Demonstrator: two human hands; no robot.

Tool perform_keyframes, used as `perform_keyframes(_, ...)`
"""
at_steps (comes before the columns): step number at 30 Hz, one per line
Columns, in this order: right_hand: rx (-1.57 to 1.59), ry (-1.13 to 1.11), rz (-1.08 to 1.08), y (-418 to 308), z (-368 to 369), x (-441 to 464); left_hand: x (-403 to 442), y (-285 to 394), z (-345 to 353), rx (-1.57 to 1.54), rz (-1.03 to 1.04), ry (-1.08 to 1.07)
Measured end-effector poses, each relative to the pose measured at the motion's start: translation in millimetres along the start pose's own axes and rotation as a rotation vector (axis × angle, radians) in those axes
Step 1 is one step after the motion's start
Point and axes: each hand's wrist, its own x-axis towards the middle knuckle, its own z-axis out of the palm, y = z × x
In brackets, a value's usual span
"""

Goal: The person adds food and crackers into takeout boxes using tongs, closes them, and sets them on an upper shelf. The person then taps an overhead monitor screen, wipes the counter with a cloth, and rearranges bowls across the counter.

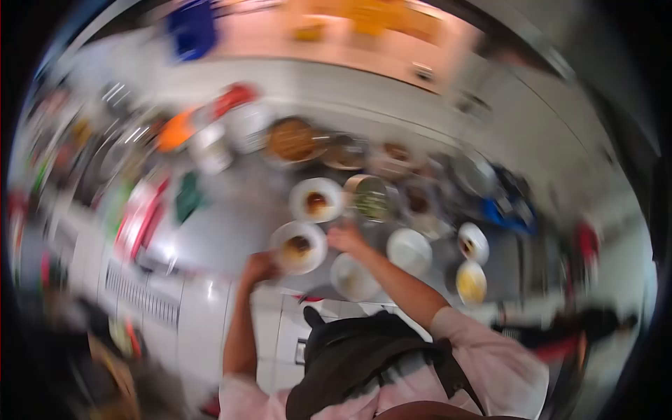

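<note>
A white bowl (299, 248) with brown sauce at its bottom is at the front of the steel counter. My left hand (260, 267) is closed at its left rim. My right hand (343, 238) is at the right rim; blur hides its fingers and whether it touches the bowl. Just behind stands a second white bowl (317, 200) with dark reddish-brown sauce. Beside that one is a round container of green pieces (371, 199). Under my right forearm lies a pale bowl (354, 277), with another white bowl (409, 253) to its right.
Two small bowls, one with dark contents (473, 243) and one with yellow (471, 283), stand at the right. A large pan of orange-brown food (294, 141) and other containers line the back. A green cloth (187, 197) lies left. Other people are at both sides.
</note>
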Motion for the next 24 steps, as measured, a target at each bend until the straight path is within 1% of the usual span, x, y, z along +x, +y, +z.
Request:
perform_keyframes(1,0.225,0.117,0.114,-40,22,-47,4,-31,-27,0.003,-0.141,0.181)
perform_keyframes(2,0.241,0.026,-0.077,-32,21,-82,9,-59,-55,-0.020,-0.277,0.365)
perform_keyframes(3,-0.008,-0.024,-0.026,-59,26,-118,31,-178,-55,0.364,-0.149,0.566)
perform_keyframes(4,-0.011,-0.024,0.094,-80,29,-153,47,-212,-95,0.626,-0.359,0.602)
perform_keyframes(5,-0.002,-0.056,0.218,-89,29,-182,61,-240,-134,0.876,-0.587,0.590)
perform_keyframes(6,-0.033,0.025,0.211,-88,25,-208,51,-161,-186,0.439,-0.521,0.809)
perform_keyframes(7,-0.075,0.078,0.215,-87,23,-234,56,-178,-192,0.552,-0.585,0.806)
perform_keyframes(9,-0.224,0.131,0.208,-76,17,-270,41,-180,-199,0.867,-0.341,0.488)
perform_keyframes(10,-0.338,0.145,0.190,-70,8,-282,46,-198,-187,1.014,-0.528,0.406)
perform_keyframes(11,-0.468,0.146,0.176,-70,-1,-292,46,-183,-175,0.825,-0.766,0.588)
perform_keyframes(12,-0.468,0.175,0.166,-74,-5,-298,44,-153,-165,0.629,-0.973,0.801)
perform_keyframes(13,-0.457,0.196,0.152,-78,-3,-301,39,-134,-161,0.524,-0.932,1.041)
perform_keyframes(14,-0.431,0.212,0.140,-77,5,-303,33,-120,-154,0.441,-0.751,1.210)
perform_keyframes(15,-0.452,0.158,0.093,-77,13,-299,26,-103,-149,0.351,-0.572,1.306)
perform_keyframes(17,-0.535,0.067,-0.008,-94,10,-290,10,-63,-138,0.090,-0.282,1.352)
perform_keyframes(18,-0.606,0.026,-0.100,-112,14,-288,0,-41,-137,-0.068,-0.176,1.319)
perform_keyframes(20,-0.546,-0.081,-0.117,-148,15,-283,-19,8,-134,-0.393,-0.021,1.199)
perform_keyframes(21,-0.508,-0.162,-0.106,-158,12,-280,-29,39,-129,-0.505,0.002,1.110)
perform_keyframes(22,-0.467,-0.170,-0.156,-159,7,-276,-35,73,-121,-0.575,0.021,1.015)
perform_keyframes(23,-0.417,-0.169,-0.214,-158,1,-272,-30,130,-112,-0.523,-0.090,0.871)
perform_keyframes(24,-0.362,-0.156,-0.280,-158,-7,-274,-23,180,-87,-0.688,-0.032,0.788)
